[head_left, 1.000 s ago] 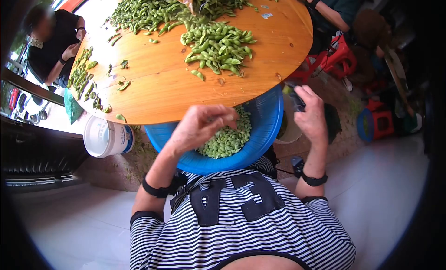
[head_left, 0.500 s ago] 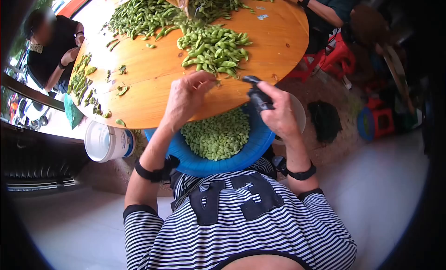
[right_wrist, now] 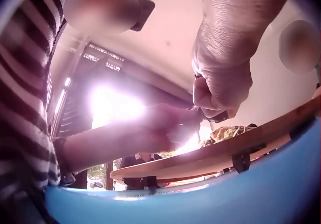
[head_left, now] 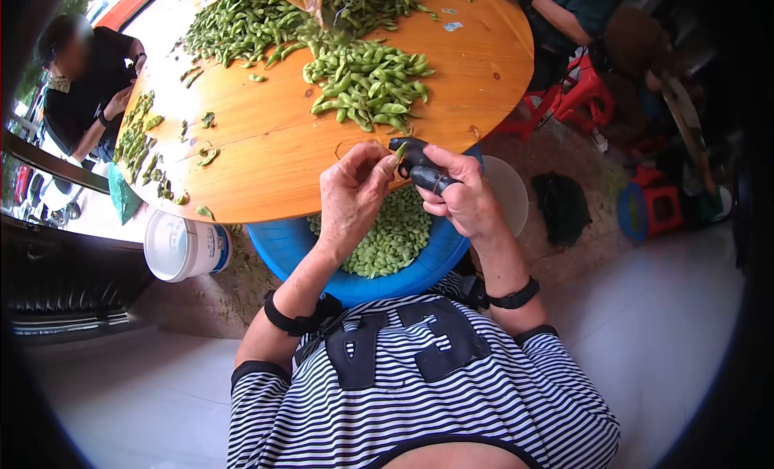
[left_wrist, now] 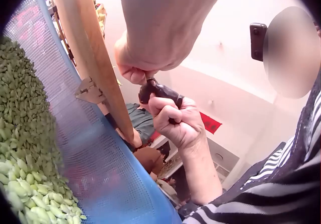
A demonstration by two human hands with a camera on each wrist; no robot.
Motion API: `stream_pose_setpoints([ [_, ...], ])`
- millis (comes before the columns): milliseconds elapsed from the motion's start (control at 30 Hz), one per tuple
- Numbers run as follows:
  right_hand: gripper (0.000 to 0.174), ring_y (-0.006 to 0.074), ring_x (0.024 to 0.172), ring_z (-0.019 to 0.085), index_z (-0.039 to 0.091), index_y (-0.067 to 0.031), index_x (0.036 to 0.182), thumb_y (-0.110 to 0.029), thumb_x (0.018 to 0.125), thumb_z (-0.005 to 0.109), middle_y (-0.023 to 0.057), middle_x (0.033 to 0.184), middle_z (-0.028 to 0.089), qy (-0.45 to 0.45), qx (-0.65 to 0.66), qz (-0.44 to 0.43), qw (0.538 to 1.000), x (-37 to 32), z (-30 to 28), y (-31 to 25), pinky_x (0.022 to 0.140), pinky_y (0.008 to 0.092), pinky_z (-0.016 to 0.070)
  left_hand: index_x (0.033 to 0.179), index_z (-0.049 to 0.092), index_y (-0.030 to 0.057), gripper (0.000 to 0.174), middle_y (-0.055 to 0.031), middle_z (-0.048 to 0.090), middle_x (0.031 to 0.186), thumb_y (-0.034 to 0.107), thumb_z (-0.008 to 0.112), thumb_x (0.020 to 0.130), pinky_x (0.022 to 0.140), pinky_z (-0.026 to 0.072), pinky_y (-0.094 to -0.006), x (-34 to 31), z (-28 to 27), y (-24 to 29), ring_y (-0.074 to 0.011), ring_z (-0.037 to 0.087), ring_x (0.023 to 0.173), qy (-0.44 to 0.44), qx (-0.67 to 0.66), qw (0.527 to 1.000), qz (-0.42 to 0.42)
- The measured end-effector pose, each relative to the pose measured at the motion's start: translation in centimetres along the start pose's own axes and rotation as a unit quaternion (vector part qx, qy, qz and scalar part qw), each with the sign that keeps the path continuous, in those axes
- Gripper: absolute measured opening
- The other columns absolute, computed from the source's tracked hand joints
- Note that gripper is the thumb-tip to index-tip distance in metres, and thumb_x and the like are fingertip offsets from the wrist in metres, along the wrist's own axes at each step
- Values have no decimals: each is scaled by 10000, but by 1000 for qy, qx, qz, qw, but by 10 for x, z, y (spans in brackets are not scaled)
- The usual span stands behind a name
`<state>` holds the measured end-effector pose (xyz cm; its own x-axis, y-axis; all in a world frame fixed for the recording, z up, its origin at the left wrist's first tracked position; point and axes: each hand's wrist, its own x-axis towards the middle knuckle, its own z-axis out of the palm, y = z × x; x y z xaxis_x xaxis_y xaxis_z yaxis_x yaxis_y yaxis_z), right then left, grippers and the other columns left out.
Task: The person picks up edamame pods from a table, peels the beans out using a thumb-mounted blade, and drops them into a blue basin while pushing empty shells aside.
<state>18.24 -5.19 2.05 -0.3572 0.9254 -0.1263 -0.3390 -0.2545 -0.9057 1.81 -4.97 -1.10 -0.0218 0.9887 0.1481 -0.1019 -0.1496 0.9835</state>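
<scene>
Above the near edge of the wooden table (head_left: pixel 266 150) my two hands meet. My left hand (head_left: pixel 352 196) pinches a green soybean pod (head_left: pixel 401 150) between thumb and fingers. My right hand (head_left: pixel 466 191) grips a black hand tool (head_left: pixel 427 175), its front end right at the pod; the exact kind of tool cannot be made out. In the left wrist view the black tool (left_wrist: pixel 163 91) lies between the two hands, with the fingers of the right hand (left_wrist: pixel 175 118) curled round it. Below both hands, a blue basin (head_left: pixel 355 291) holds many shelled green beans (head_left: pixel 395 243).
A heap of pods (head_left: pixel 371 86) lies just beyond my hands, with a larger pile (head_left: pixel 242 25) behind it. A white bucket (head_left: pixel 173 247) stands at the left under the table edge. One person (head_left: pixel 89 90) sits at the left; another's arm (head_left: pixel 556 17) shows far right, by red stools (head_left: pixel 584 102).
My hands started apart, the left over the basin and the right off to its right. The left reached to the pod heap, then both came together with a pod against the black tool.
</scene>
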Motion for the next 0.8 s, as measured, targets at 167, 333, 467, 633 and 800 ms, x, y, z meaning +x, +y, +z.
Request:
stream_pose_setpoints([
  [167,378,29,539,336,573,74,1116,59,784,393,-26,698,442,-76,99,16,992,4,-19,7,421,169,254,871,611,24,170,1,561,631,179,597,940,415,286,-197,1,-15,5,-62,444,485,-109,-272,938,-187],
  [333,382,28,551,339,575,72,1118,31,771,419,-27,707,445,-122,120,33,985,2,-20,2,417,173,245,853,589,41,152,3,553,626,172,619,924,413,278,-196,-2,-14,9,-64,445,479,-140,-359,892,-236],
  [467,408,41,609,422,607,59,1090,79,723,431,-2,751,497,-23,-82,-12,996,-9,0,-2,491,178,331,850,597,32,132,15,553,628,132,678,882,433,330,-196,-10,-7,17,-52,470,500,-92,-162,968,-170],
  [633,424,75,722,497,600,81,1068,126,680,435,29,831,543,28,-324,-148,934,-12,9,-5,608,188,394,884,640,-7,170,-12,623,683,159,632,921,463,410,-198,-7,-12,19,-52,543,537,-76,6,993,-92],
  [800,345,209,716,549,603,60,1028,123,708,492,133,839,549,57,-405,-209,888,-14,18,3,641,243,428,982,621,-30,212,-31,640,752,168,547,969,475,424,-199,1,-25,27,-64,553,551,-167,-60,967,-183],
])
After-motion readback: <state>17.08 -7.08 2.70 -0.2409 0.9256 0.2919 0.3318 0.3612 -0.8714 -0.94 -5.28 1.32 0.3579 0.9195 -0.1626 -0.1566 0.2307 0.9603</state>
